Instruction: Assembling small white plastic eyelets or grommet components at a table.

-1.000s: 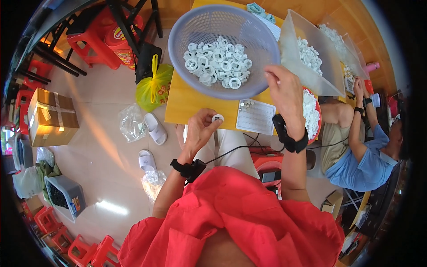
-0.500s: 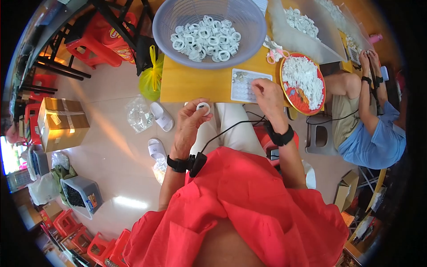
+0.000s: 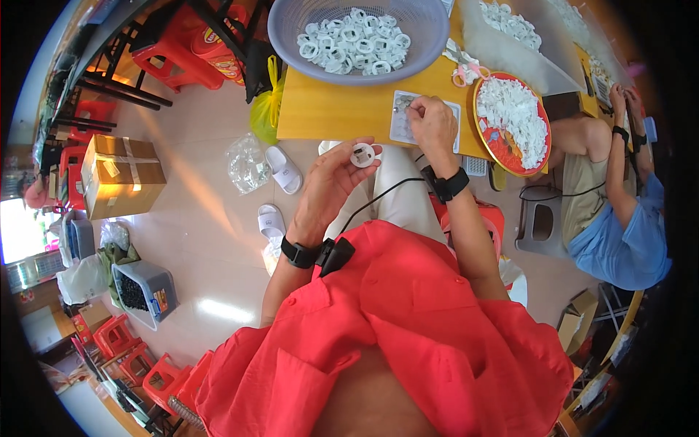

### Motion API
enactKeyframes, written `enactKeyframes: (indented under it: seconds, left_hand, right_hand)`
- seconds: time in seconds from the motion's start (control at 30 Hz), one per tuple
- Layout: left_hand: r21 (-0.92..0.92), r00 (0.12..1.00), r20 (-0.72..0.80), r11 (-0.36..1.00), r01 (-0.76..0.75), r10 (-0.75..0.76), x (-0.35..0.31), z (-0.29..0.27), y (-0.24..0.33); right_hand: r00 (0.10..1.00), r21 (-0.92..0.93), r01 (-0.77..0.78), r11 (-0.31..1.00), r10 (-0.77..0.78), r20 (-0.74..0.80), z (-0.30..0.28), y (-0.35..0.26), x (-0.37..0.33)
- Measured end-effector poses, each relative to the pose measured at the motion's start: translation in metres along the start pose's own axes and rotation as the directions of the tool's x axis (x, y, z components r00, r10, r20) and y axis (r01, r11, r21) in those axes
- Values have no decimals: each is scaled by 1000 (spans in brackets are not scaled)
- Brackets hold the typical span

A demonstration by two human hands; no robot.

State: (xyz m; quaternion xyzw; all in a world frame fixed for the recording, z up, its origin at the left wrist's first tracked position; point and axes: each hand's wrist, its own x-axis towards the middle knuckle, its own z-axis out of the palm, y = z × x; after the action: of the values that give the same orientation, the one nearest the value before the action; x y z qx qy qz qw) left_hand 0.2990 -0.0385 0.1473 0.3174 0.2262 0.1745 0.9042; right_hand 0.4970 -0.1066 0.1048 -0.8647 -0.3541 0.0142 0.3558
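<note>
A round white plastic part with a small dark opening sits in the fingers of my left hand, just off the table's near edge. My right hand is over a white shallow tray, its thumb and fingers pinched together at the tray's surface. Small silvery round pieces lie in the tray's far left part. Whatever is between the right fingertips is hidden. Beyond the tray stands a grey-purple plastic basket of similar white round parts.
Right of the tray is a red plate heaped with small white pieces, with pink-handled scissors behind it. A co-worker in a blue shirt sits at right. Slippers and a cardboard box are on the floor.
My right hand has moved in over the tray, its fingers now down at the surface. The white part in my left hand is turned more face-up. The whole view has shifted slightly.
</note>
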Motion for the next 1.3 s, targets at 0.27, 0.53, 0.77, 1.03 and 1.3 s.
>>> enactKeyframes:
  seconds: [0.27,0.53,0.77,1.03,1.3]
  left_hand:
    - [-86,1000,8,996,14,-13,-4,11,-1]
    - [25,998,55,1000,10,-11,-1,6,-9]
    - [112,996,47,990,-81,76,-5,14,-12]
    - [247,993,-44,965,-94,108,-5,21,-13]
    - [43,998,18,997,-64,63,-4,12,-19]
  right_hand:
    - [997,395,11,919,-39,62,-45,-29,-31]
    - [977,448,192,873,-215,1,-62,-67,-73]
    - [900,145,422,895,-395,-186,-54,-67,-79]
    - [875,-65,435,898,-438,-204,-40,-72,-90]
    - [878,-4,450,893,-443,-181,-49,-67,-98]
